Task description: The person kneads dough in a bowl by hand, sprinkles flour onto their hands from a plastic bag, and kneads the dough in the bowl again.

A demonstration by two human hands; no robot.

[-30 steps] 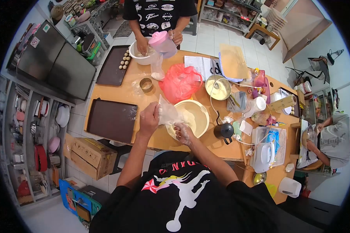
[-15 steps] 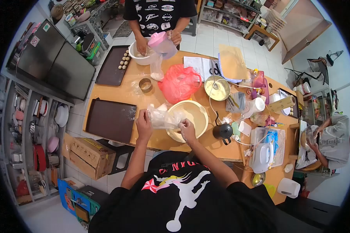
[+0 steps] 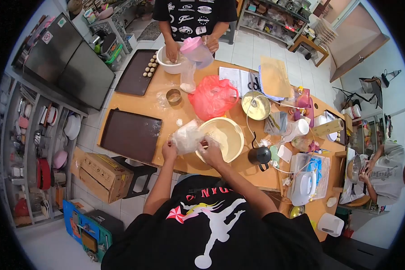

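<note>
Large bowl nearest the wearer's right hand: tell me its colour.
The large bowl is pale cream; it shows in the head view.

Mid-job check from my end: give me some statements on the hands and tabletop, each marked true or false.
1. Both the left hand and the right hand touch the clear plastic bag. True.
2. The black gooseneck kettle stands left of the cream bowl. False: it stands right of it.
3. The dough balls lie on the far baking tray. True.
4. The metal ring sits on the near baking tray. False: it sits on the table.
</note>
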